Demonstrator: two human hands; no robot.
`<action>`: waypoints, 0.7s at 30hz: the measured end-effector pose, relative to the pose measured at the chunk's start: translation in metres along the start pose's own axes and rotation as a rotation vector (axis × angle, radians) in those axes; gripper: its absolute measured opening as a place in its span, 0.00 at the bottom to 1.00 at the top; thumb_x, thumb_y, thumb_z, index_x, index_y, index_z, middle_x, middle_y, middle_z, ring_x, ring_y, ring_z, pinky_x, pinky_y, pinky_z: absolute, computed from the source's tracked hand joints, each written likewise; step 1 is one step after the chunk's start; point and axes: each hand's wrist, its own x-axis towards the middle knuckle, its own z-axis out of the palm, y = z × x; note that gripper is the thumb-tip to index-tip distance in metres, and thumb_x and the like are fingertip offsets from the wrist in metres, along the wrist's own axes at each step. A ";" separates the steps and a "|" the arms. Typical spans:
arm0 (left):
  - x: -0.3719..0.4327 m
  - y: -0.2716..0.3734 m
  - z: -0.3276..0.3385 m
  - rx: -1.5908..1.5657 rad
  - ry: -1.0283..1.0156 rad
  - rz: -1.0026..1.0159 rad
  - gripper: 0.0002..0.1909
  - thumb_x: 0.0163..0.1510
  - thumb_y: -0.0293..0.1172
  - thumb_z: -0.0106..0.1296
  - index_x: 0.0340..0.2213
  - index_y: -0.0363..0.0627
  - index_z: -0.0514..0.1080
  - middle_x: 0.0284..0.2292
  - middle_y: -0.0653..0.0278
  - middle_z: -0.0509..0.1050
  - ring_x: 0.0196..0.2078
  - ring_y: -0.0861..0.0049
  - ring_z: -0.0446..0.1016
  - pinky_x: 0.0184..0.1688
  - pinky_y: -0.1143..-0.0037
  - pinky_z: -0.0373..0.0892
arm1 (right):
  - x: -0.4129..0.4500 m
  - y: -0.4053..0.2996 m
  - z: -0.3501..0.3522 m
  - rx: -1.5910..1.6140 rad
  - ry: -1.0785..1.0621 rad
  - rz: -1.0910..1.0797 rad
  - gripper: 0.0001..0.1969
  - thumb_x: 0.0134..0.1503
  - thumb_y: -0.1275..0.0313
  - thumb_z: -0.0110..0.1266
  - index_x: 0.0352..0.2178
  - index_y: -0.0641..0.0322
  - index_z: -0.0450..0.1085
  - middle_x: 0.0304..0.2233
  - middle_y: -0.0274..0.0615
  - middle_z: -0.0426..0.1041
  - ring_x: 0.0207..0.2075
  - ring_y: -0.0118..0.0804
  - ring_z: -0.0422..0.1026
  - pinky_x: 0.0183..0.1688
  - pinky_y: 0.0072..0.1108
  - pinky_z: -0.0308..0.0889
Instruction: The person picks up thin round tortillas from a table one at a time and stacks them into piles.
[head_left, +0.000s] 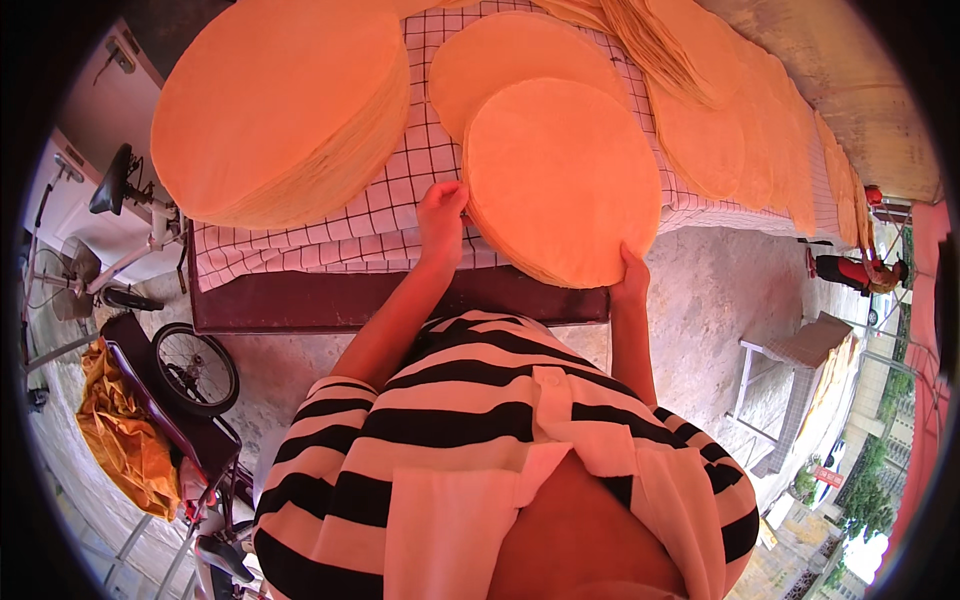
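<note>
Both my hands hold a stack of thin round sheets (562, 180), probably flatbreads, at the near edge of a table. My left hand (442, 217) pinches the stack's left rim between thumb and fingers. At the lower right rim, my right hand (632, 276) has its thumb on top, its fingers hidden beneath. Under the stack's far side lies another round sheet (517, 52), flat on the checked cloth (427, 161). A much taller pile of the same sheets (277, 105) stands to the left.
Overlapping sheets (720, 142) run along the table's right side. Bicycles, one with a visible wheel (196, 369), and an orange tarp (124, 435) are at left. At right are a cloth-covered stand (802, 375) and, farther off, another person (859, 274) beside the sheets.
</note>
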 end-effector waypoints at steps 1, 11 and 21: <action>0.000 0.001 0.000 -0.023 -0.001 0.003 0.08 0.54 0.30 0.44 0.31 0.36 0.66 0.28 0.63 0.71 0.28 0.77 0.72 0.25 0.78 0.70 | 0.002 0.002 -0.003 0.002 0.005 0.009 0.20 0.54 0.75 0.44 0.47 0.75 0.55 0.46 0.53 0.62 0.46 0.46 0.65 0.48 0.33 0.63; -0.008 0.027 -0.022 0.049 0.013 0.122 0.06 0.54 0.26 0.42 0.32 0.36 0.65 0.29 0.60 0.71 0.27 0.76 0.72 0.26 0.78 0.69 | 0.008 -0.001 -0.005 -0.021 -0.001 0.048 0.18 0.56 0.74 0.41 0.47 0.75 0.55 0.46 0.52 0.62 0.47 0.46 0.64 0.49 0.34 0.63; -0.144 0.237 0.008 -0.557 -1.173 0.955 0.06 0.49 0.23 0.48 0.27 0.31 0.70 0.26 0.53 0.73 0.26 0.65 0.74 0.27 0.75 0.70 | 0.006 -0.007 -0.008 -0.037 0.044 0.048 0.18 0.54 0.76 0.44 0.44 0.77 0.58 0.44 0.52 0.64 0.44 0.45 0.66 0.46 0.32 0.64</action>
